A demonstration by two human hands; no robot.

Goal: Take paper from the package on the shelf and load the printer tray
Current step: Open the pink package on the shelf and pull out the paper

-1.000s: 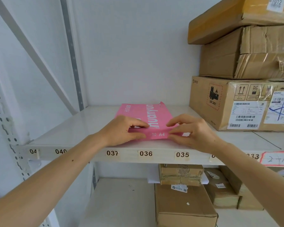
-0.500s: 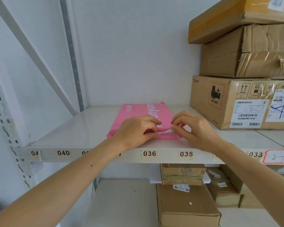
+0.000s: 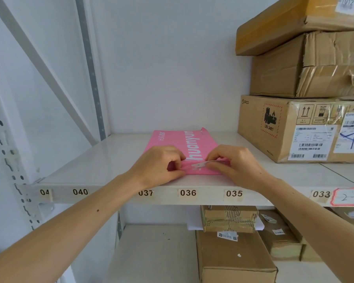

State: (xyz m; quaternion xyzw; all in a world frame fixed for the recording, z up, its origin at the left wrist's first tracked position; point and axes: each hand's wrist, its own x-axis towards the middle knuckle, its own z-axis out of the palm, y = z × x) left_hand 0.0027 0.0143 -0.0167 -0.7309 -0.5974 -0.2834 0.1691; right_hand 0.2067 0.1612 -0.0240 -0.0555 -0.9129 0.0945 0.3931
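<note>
The near end of the pink paper package [image 3: 189, 147] is hidden by both hands. It lies flat on the white shelf [image 3: 102, 160], above edge labels "036" and "035". "huanyun" is read on its top. Its wrapper flap is pinched by the left hand [image 3: 158, 166] and right hand [image 3: 236, 166], fingers curled narrow. "PICO" and "UN 3481" are printed on the cardboard box [image 3: 284, 129] nearby.
</note>
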